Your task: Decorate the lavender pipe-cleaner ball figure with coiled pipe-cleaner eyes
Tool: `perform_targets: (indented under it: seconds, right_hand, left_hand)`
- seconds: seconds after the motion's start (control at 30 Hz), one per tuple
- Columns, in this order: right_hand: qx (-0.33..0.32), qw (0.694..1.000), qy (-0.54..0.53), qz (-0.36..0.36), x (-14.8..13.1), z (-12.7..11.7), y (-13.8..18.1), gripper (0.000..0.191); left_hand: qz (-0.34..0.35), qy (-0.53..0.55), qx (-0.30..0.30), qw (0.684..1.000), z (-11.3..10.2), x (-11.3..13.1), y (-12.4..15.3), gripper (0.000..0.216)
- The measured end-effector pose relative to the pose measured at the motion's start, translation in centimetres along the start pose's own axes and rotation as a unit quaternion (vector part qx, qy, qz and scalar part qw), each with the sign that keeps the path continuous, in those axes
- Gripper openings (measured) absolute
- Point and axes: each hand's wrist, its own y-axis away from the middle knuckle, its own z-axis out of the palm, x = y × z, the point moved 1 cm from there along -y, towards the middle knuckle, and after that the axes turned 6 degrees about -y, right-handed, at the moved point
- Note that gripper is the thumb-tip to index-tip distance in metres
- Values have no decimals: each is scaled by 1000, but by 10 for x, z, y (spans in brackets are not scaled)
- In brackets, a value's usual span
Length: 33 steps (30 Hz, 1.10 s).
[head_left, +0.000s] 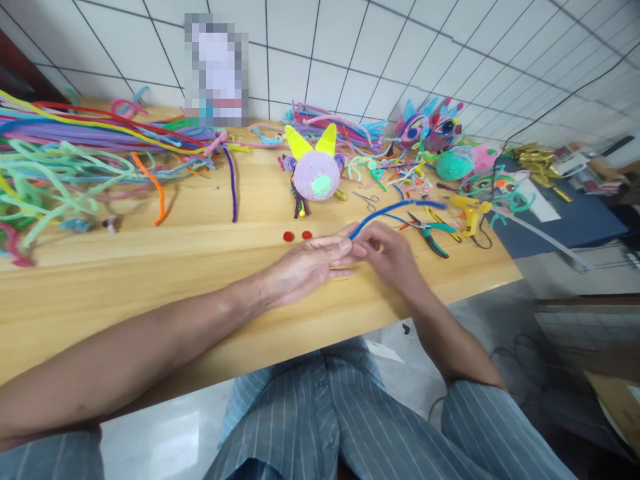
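Note:
My left hand (310,265) and my right hand (390,253) meet over the front of the wooden table (150,280). Both pinch the near end of a blue pipe cleaner (395,209), which curves up and to the right from my fingertips. Two small red discs (297,235) lie on the table just behind my left hand. Further back stands a purple round figure (316,172) with yellow ears and a green snout.
A big heap of coloured pipe cleaners (75,153) covers the left of the table. Pliers (429,230), small scissors (367,199) and a yellow glue gun (470,212) lie to the right. Finished colourful figures (435,133) stand at the back right. The table's edge runs near my lap.

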Motion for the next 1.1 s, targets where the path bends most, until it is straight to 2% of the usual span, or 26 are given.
perform_targets:
  seconds: [0.07, 0.13, 0.17, 0.23, 0.3, 0.33, 0.37, 0.4, 0.5, 0.53, 0.6, 0.7, 0.8, 0.93, 1.1]
  right_hand:
    - [129, 991, 28, 29, 21, -32, 0, 26]
    - [246, 968, 31, 52, 39, -64, 5, 33]
    - [290, 956, 29, 43, 43, -77, 9, 38]
    - [310, 950, 42, 13, 37, -90, 19, 38]
    - [289, 952, 81, -54, 16, -82, 29, 28]
    - [255, 956, 111, -94, 2, -72, 34, 20]
    - [198, 959, 145, -144, -12, -57, 37, 16]
    - [136, 961, 174, -168, -24, -42, 39, 21]
    - [-58, 960, 221, -160, -37, -1, 41, 28]
    - [-107, 959, 218, -145, -34, 6, 41, 34]
    - [-164, 959, 199, -115, -23, 8, 42, 44]
    - [-207, 962, 150, -95, -5, -10, 46, 48]
    - [-243, 963, 91, -76, 6, -34, 47, 45]
    - [-225, 973, 41, -25, 17, -56, 42, 37]
    - [-211, 975, 22, 67, 32, -68, 40, 35]
  left_hand:
    - [9, -24, 56, 998, -1, 1, 1, 32]
    - [40, -87, 136, 986, -4, 3, 1, 27]
    - [55, -130, 173, 975, -5, 5, 1, 25]
    - [72, -232, 211, 947, -7, 9, 1, 24]
    - [73, -348, 183, 916, -4, 12, 2, 25]
    - [76, -406, 153, 898, -2, 13, 3, 27]
    - [83, -458, 121, 877, 0, 12, 5, 31]
    - [93, -501, 92, 855, 2, 11, 7, 34]
    - [124, -582, 45, 802, 5, 4, 13, 33]
    - [127, -600, 36, 789, 5, 1, 14, 32]
    - [118, -633, 16, 765, 2, -6, 15, 33]
    - [101, -666, -28, 738, -1, -13, 15, 37]
    - [94, -677, -52, 728, -2, -16, 14, 40]
    - [103, -674, -27, 731, -6, -10, 11, 37]
    - [91, -667, 37, 739, -14, -4, 6, 38]
